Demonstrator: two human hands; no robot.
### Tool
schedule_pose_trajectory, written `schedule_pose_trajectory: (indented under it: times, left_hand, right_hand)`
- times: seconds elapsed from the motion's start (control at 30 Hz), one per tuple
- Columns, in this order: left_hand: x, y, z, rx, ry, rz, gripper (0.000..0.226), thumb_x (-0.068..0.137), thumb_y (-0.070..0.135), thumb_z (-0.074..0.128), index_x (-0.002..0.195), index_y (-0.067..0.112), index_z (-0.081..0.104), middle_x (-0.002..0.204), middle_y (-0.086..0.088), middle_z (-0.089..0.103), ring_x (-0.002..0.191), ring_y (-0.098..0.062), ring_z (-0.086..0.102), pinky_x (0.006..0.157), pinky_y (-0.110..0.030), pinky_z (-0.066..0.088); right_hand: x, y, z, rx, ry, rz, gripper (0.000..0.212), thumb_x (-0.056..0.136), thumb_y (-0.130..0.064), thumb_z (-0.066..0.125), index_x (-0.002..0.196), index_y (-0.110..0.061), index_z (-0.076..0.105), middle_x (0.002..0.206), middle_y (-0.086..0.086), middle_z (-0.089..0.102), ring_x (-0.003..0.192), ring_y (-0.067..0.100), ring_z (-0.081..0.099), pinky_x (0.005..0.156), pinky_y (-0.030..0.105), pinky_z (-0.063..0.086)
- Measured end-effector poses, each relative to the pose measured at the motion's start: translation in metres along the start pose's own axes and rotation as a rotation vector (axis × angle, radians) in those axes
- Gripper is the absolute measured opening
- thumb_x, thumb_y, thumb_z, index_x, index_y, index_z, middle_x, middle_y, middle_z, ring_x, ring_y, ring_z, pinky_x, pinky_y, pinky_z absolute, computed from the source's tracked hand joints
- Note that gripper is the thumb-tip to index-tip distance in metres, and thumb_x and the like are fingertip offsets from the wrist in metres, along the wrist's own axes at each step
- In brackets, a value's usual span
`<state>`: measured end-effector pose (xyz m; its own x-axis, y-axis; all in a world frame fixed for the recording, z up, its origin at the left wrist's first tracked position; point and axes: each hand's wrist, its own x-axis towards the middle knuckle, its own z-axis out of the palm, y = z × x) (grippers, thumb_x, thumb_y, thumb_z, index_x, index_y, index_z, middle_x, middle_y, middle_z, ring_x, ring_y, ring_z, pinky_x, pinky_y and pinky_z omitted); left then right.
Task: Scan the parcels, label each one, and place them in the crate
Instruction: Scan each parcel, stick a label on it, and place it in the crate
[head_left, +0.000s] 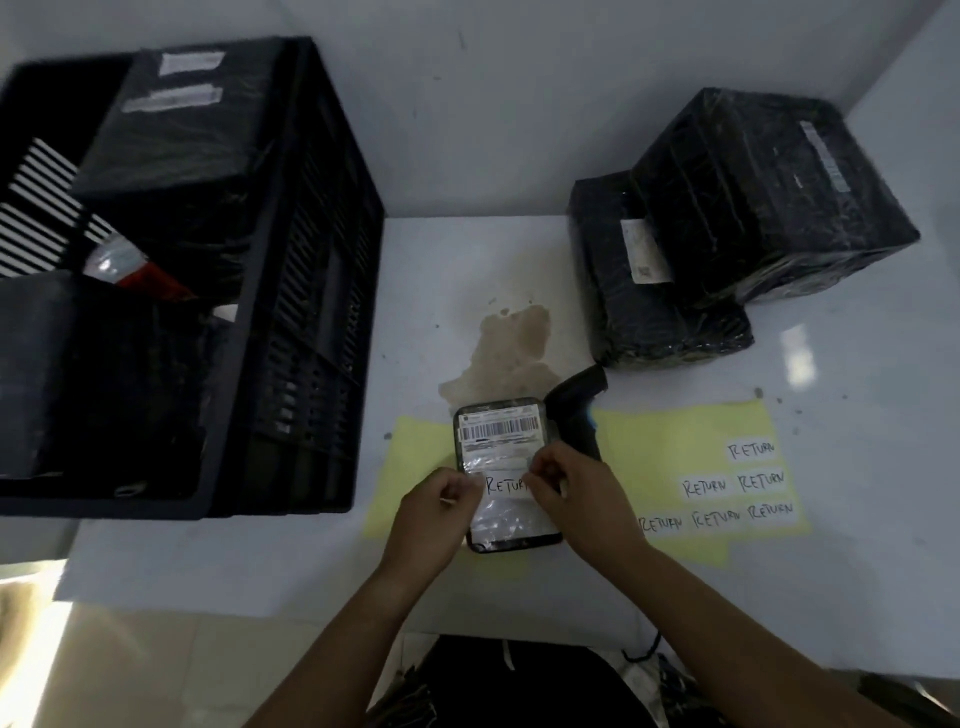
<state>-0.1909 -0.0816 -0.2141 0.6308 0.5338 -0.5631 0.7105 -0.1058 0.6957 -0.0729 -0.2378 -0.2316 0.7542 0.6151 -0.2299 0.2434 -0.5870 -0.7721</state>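
Note:
A small flat black parcel (501, 447) with a barcode slip lies on the white table (519, 270), over a yellow sheet. Across its middle sits a white RETURN label (506, 487). My left hand (441, 506) pinches the label's left end and my right hand (569, 486) pinches its right end, both pressing it against the parcel. A black handheld scanner (579, 410) lies just right of the parcel, partly behind my right hand. The black plastic crate (291, 291) stands at the left with several black wrapped parcels (171, 156) inside.
Two large black wrapped parcels (753, 208) are stacked at the back right. A yellow sheet (675, 441) right of the scanner carries several RETURN stickers (732, 486). A brown stain (511, 343) marks the table behind the small parcel. The table's front edge runs below my wrists.

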Motion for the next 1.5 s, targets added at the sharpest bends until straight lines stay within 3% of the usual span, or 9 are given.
schedule_pose_trajectory:
  times: [0.2, 0.63, 0.8, 0.9, 1.03, 1.17, 1.3, 1.4, 1.5]
  left_hand:
    - [0.013, 0.0, 0.001, 0.095, 0.025, 0.053, 0.02, 0.094, 0.038, 0.07, 0.092, 0.019, 0.062, 0.084, 0.008, 0.065, 0.076, -0.004, 0.061, 0.069, -0.023, 0.047]
    - [0.031, -0.008, 0.001, 0.197, 0.03, 0.082, 0.026, 0.095, 0.039, 0.068, 0.081, 0.032, 0.047, 0.077, 0.007, 0.058, 0.068, -0.011, 0.054, 0.064, -0.031, 0.045]
    - [0.039, -0.008, 0.0, 0.228, 0.024, 0.085, 0.032, 0.093, 0.039, 0.07, 0.078, 0.024, 0.047, 0.076, 0.003, 0.06, 0.067, -0.017, 0.054, 0.062, -0.034, 0.045]
    - [0.04, -0.011, -0.001, 0.203, 0.014, 0.076, 0.033, 0.093, 0.038, 0.071, 0.08, 0.02, 0.045, 0.075, 0.002, 0.058, 0.065, -0.016, 0.05, 0.06, -0.033, 0.04]
    - [0.041, -0.012, 0.0, 0.172, 0.0, 0.053, 0.033, 0.094, 0.039, 0.07, 0.094, 0.016, 0.046, 0.08, 0.005, 0.055, 0.067, -0.011, 0.052, 0.059, -0.03, 0.042]
    - [0.037, -0.007, 0.003, 0.164, -0.045, 0.047, 0.038, 0.094, 0.051, 0.065, 0.111, 0.02, 0.051, 0.097, 0.008, 0.065, 0.086, -0.014, 0.066, 0.063, -0.027, 0.05]
    - [0.036, -0.009, 0.008, 0.17, -0.057, 0.071, 0.038, 0.098, 0.049, 0.061, 0.125, 0.023, 0.058, 0.12, 0.002, 0.069, 0.101, -0.015, 0.067, 0.078, -0.026, 0.054]
    - [0.033, -0.011, 0.008, 0.162, -0.048, 0.068, 0.037, 0.098, 0.053, 0.058, 0.124, 0.028, 0.058, 0.118, 0.006, 0.07, 0.102, -0.013, 0.067, 0.083, -0.029, 0.056]
    - [0.028, -0.009, 0.007, 0.142, -0.024, 0.068, 0.044, 0.088, 0.064, 0.065, 0.121, 0.035, 0.058, 0.11, 0.018, 0.067, 0.097, -0.006, 0.066, 0.08, -0.028, 0.057]
  right_hand:
    - [0.006, 0.004, 0.011, -0.106, 0.027, -0.032, 0.01, 0.092, -0.031, 0.068, 0.09, -0.028, 0.058, 0.075, -0.01, 0.062, 0.07, 0.005, 0.058, 0.062, 0.031, 0.052]
    - [0.018, -0.007, 0.021, -0.301, 0.095, -0.115, 0.012, 0.089, -0.023, 0.069, 0.087, -0.017, 0.059, 0.077, 0.0, 0.064, 0.071, 0.019, 0.057, 0.059, 0.038, 0.051]
    - [0.019, -0.009, 0.025, -0.454, 0.166, -0.176, 0.021, 0.079, -0.017, 0.079, 0.079, -0.015, 0.058, 0.064, 0.0, 0.06, 0.059, 0.023, 0.055, 0.05, 0.032, 0.043]
    - [0.02, -0.01, 0.026, -0.542, 0.189, -0.136, 0.031, 0.071, -0.024, 0.083, 0.087, -0.02, 0.057, 0.066, -0.003, 0.061, 0.062, 0.023, 0.057, 0.055, 0.031, 0.041]
    - [0.016, -0.008, 0.022, -0.442, 0.211, 0.121, 0.052, 0.08, -0.041, 0.076, 0.119, -0.018, 0.05, 0.103, 0.003, 0.063, 0.094, 0.026, 0.06, 0.074, 0.04, 0.048]
    - [0.01, -0.006, 0.036, -0.212, 0.181, 0.278, 0.079, 0.087, -0.05, 0.068, 0.146, -0.011, 0.032, 0.138, 0.008, 0.046, 0.125, 0.027, 0.049, 0.096, 0.042, 0.049]
    - [0.008, -0.004, 0.049, -0.123, 0.179, 0.326, 0.065, 0.09, -0.046, 0.066, 0.141, -0.015, 0.041, 0.13, 0.006, 0.051, 0.118, 0.025, 0.053, 0.09, 0.043, 0.052]
    - [0.011, -0.001, 0.046, -0.042, 0.212, 0.309, 0.041, 0.097, -0.039, 0.057, 0.13, -0.017, 0.05, 0.119, 0.004, 0.058, 0.108, 0.025, 0.059, 0.083, 0.043, 0.053]
    - [0.007, -0.003, 0.044, 0.039, 0.229, 0.303, 0.043, 0.09, -0.049, 0.063, 0.122, -0.023, 0.051, 0.112, -0.004, 0.059, 0.1, 0.015, 0.06, 0.077, 0.038, 0.055]
